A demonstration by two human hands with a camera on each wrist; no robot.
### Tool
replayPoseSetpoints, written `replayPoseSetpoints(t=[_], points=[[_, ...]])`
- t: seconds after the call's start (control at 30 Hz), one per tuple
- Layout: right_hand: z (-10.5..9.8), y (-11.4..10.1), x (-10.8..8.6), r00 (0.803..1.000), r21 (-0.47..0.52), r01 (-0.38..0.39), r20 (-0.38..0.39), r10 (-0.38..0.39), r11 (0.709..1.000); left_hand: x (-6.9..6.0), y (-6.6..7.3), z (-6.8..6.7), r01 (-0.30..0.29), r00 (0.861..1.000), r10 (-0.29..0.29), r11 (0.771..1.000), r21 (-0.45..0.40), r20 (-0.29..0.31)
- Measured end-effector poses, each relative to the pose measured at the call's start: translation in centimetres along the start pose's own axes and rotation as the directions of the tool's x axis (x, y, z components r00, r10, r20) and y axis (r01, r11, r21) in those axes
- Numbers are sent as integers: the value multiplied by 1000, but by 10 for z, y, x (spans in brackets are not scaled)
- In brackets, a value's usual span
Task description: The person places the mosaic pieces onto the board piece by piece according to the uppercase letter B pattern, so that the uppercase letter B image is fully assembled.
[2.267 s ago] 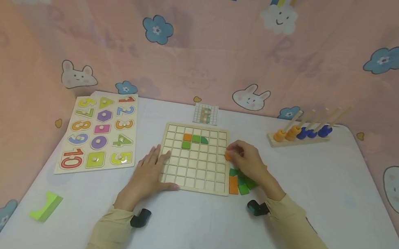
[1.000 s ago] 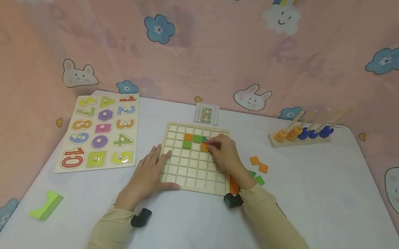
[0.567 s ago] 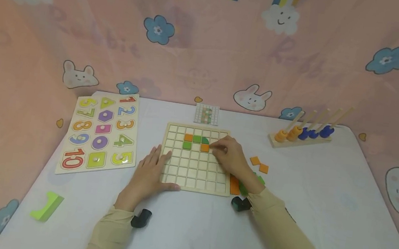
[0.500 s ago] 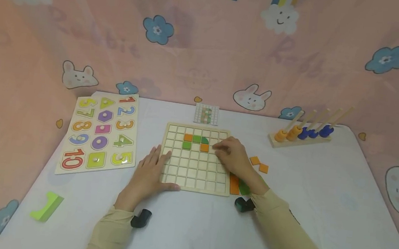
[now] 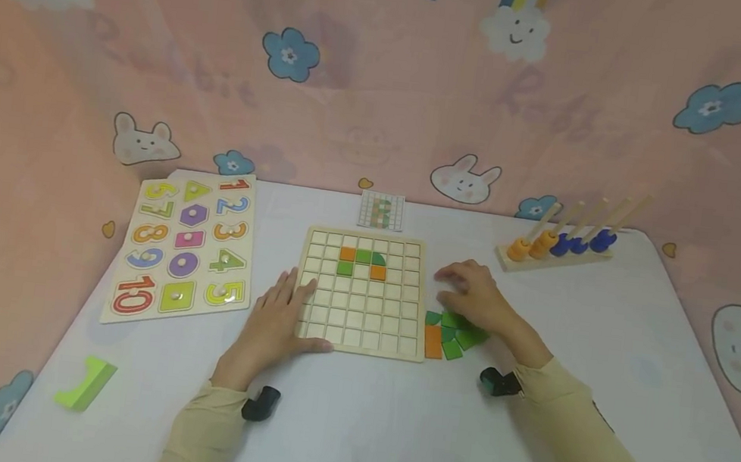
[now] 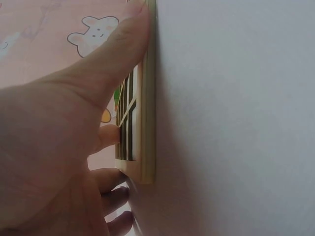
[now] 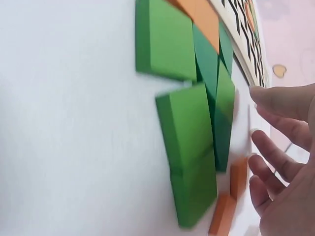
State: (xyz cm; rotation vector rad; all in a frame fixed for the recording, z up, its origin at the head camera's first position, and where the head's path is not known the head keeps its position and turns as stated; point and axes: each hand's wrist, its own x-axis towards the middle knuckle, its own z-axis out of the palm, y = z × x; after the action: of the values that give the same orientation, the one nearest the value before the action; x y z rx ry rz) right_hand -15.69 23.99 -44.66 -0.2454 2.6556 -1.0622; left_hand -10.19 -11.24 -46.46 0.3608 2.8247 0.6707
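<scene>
A wooden grid board (image 5: 360, 321) lies mid-table. In its upper rows sit orange and green square tiles and a rounded dark green tile (image 5: 378, 259); the lower orange tile (image 5: 378, 273) is just beneath that one. My left hand (image 5: 270, 326) rests against the board's left edge, fingers spread, thumb (image 6: 110, 54) along the front edge. Right of the board, my right hand (image 5: 480, 297) hovers with loosely bent fingers and nothing between them. Below it is a cluster of green tiles (image 7: 170, 39); two orange tiles (image 7: 224, 214) lie by its fingers in the right wrist view.
A small pattern card (image 5: 382, 211) lies behind the board. A number puzzle board (image 5: 164, 261) is at left, with a light green block (image 5: 87, 383) in front of it. At back right stands a peg stacker (image 5: 553, 256) with orange and blue beads.
My right hand carried an orange tile onto the board, left it under the rounded green tile, and moved back right over the loose tiles. The left hand stayed put.
</scene>
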Motion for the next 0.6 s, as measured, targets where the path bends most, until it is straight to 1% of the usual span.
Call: replayPoseSetpoints(t=[0.17, 0.3, 0.47, 0.6], points=[[-16, 11, -7, 997, -56, -45, 52, 48, 997, 0, 0, 0, 0, 1000, 0, 1000, 0, 1], [-24, 14, -9, 995, -96, -52, 75, 59, 994, 0, 0, -1, 1, 1000, -1, 1000, 5, 4], [-26, 17, -9, 999, -119, -25, 43, 31, 993, -1, 0, -1, -2, 1000, 2, 1000, 2, 4], [-24, 14, -9, 1000, -120, -20, 19, 22, 993, -1, 1, -2, -2, 1000, 2, 1000, -10, 5]])
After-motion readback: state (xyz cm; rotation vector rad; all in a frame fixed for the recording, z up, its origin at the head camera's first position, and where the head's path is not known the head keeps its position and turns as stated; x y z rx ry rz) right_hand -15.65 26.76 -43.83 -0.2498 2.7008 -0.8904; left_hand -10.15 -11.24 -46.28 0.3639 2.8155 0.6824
